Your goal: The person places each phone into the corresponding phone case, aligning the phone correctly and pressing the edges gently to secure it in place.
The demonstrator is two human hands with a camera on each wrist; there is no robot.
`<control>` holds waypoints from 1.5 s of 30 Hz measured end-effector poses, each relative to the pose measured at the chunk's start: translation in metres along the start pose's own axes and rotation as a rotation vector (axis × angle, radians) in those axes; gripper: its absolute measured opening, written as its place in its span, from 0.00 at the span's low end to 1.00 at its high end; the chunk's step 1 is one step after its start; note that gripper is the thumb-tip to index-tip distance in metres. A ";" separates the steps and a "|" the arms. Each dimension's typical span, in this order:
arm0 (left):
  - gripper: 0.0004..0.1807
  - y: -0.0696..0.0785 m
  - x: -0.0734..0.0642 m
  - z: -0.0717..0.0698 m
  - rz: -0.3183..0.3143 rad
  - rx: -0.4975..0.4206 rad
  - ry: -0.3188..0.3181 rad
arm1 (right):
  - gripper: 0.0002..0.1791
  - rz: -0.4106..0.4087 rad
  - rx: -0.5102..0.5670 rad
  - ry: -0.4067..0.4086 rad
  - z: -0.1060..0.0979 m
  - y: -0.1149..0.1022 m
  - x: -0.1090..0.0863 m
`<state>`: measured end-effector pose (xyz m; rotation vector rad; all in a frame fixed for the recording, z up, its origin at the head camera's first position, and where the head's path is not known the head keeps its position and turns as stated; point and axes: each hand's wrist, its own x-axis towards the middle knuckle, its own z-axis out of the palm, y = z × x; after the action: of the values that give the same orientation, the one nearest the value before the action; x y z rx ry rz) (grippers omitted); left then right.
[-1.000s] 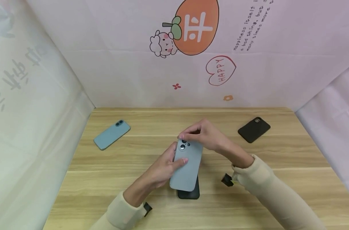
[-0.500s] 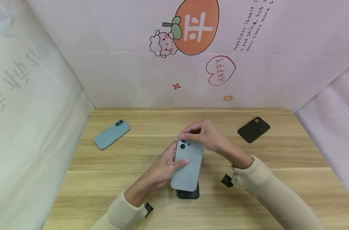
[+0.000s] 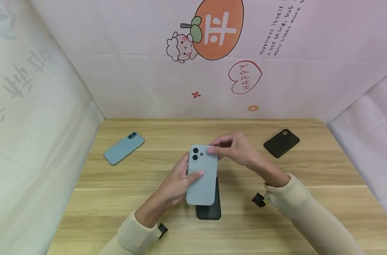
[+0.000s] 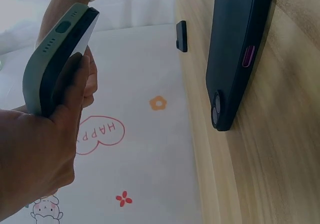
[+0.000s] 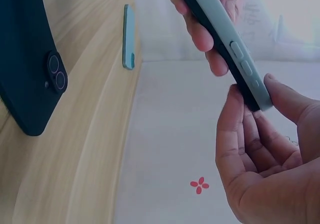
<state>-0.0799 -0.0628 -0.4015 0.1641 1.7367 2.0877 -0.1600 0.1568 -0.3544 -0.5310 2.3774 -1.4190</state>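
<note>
My left hand (image 3: pixel 175 184) grips a phone in a pale blue-grey case (image 3: pixel 203 189), thumb across its back and fingers beneath. My right hand (image 3: pixel 239 150) pinches the top right corner, beside the camera lenses. In the right wrist view, the case's side buttons (image 5: pixel 242 59) show along the edge, with a dark phone side (image 5: pixel 215 34) below it. From the left wrist, the end with the port opening (image 4: pixel 63 27) is visible. Below the held phone, a black phone (image 3: pixel 209 212) lies on the table, camera side up, partly hidden in the head view.
A light blue phone (image 3: pixel 124 148) lies at the table's back left. At the back right lies a black phone case (image 3: pixel 280 144) with a camera cut-out. The wooden table (image 3: pixel 117 198) meets white printed cloth (image 3: pixel 142 88) behind and at both sides.
The held phone has shifted left and straightened, so more of the black phone below shows. My right hand has gone from the top left corner over the lenses to the top right corner.
</note>
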 end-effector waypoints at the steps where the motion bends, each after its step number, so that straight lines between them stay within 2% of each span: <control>1: 0.32 0.000 0.000 0.000 0.000 0.001 0.007 | 0.11 0.011 0.014 -0.006 -0.001 0.001 0.000; 7: 0.31 0.000 0.000 -0.001 -0.006 0.008 0.025 | 0.13 0.061 0.070 -0.020 -0.002 0.001 -0.002; 13: 0.31 -0.001 -0.001 0.000 -0.005 -0.006 0.016 | 0.13 0.055 0.120 -0.023 0.000 0.002 -0.002; 22: 0.33 0.000 0.000 -0.002 -0.002 -0.050 -0.040 | 0.09 0.033 0.132 0.011 0.002 0.006 -0.001; 33: 0.31 0.003 -0.002 -0.009 -0.036 0.037 -0.061 | 0.08 0.011 0.141 -0.007 0.003 0.004 -0.004; 40: 0.23 0.009 -0.004 -0.017 -0.023 0.116 -0.001 | 0.08 0.008 0.135 -0.029 0.001 0.001 -0.008; 45: 0.20 0.009 -0.004 -0.020 0.002 0.123 0.011 | 0.09 0.028 0.147 -0.021 0.002 0.002 -0.009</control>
<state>-0.0854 -0.0838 -0.3964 0.1904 1.8722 1.9870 -0.1516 0.1603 -0.3564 -0.4695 2.2333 -1.5524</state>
